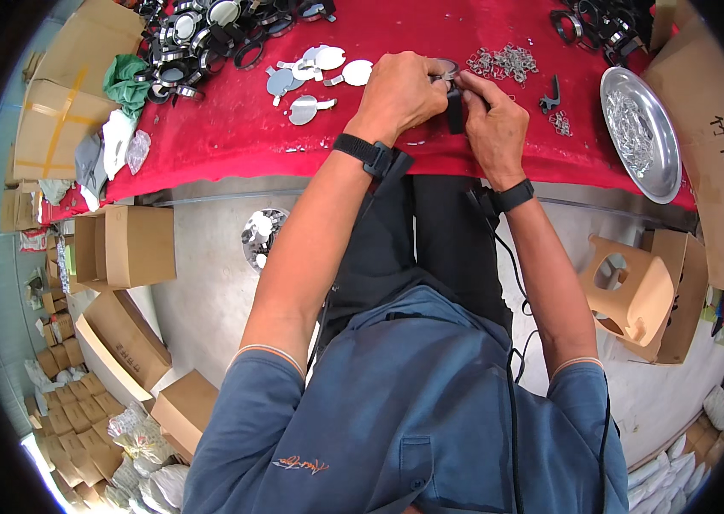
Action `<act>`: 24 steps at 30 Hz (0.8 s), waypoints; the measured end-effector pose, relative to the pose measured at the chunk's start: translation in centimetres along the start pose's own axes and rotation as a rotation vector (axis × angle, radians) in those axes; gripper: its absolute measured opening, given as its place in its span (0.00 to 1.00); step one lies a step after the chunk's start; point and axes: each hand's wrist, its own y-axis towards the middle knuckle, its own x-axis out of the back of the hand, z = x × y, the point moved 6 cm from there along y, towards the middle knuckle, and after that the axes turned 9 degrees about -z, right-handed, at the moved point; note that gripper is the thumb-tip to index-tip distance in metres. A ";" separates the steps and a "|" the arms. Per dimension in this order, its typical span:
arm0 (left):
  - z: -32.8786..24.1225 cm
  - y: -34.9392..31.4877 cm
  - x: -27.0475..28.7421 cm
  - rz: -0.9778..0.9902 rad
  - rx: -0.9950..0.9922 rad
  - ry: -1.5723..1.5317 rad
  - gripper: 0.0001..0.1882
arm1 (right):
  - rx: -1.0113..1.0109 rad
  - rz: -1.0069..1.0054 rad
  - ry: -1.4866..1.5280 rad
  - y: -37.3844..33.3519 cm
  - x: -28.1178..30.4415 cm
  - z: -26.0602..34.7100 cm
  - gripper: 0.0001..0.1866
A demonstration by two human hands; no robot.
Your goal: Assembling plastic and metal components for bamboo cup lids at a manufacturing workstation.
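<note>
Both hands meet over the red-covered table. The fingers of my left hand (398,96) are closed on a small black part with a round, shiny rim, and its dark strip (455,116) hangs down between the hands. From the other side my right hand (496,127) pinches the same part with thumb and forefinger. My fingers hide most of it. Left of my left hand lie several flat silvery discs with tabs (303,110). Beyond my right hand is a pile of small metal wire clips (505,63).
Black ring-shaped parts (175,73) heap up at the far left, more (589,26) at the far right. A black lever-like piece (550,94) lies near a few clips (560,123). A metal bowl of clips (675,163) sits by the right edge. Cardboard boxes (143,244) and a stool (636,291) flank me.
</note>
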 end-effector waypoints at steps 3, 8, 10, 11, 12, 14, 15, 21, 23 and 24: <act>-0.2 0.2 -0.2 0.017 0.019 -0.001 0.19 | -0.050 -0.042 0.006 0.7 2.6 -0.1 0.12; -0.9 0.4 0.4 0.028 -0.054 0.041 0.18 | -0.068 -0.138 -0.254 6.4 13.8 -2.2 0.14; -0.3 0.5 0.5 0.036 -0.064 0.048 0.16 | -0.081 -0.069 -0.524 9.5 18.6 -4.3 0.16; 0.1 0.5 0.6 0.043 -0.059 0.051 0.16 | -0.112 0.012 -0.625 10.8 20.5 -5.5 0.16; -0.2 0.7 0.4 0.051 -0.059 0.047 0.16 | -0.125 0.072 -0.718 12.0 23.0 -7.9 0.15; -1.0 0.7 0.3 0.069 -0.041 0.055 0.15 | -0.142 0.273 -0.835 13.2 25.6 -10.7 0.14; -1.0 0.8 0.3 0.084 -0.006 0.085 0.15 | -0.137 0.263 -0.846 13.5 26.7 -11.6 0.14; -1.2 0.7 0.0 -0.021 -0.028 0.001 0.16 | -0.139 0.522 -0.875 12.5 25.6 -15.4 0.10; -1.4 0.7 -0.1 -0.020 -0.039 0.014 0.16 | -0.132 0.533 -0.865 12.7 25.0 -15.7 0.09; -1.5 0.7 -0.1 -0.041 -0.037 0.020 0.16 | -0.131 0.545 -0.855 12.6 24.7 -15.8 0.07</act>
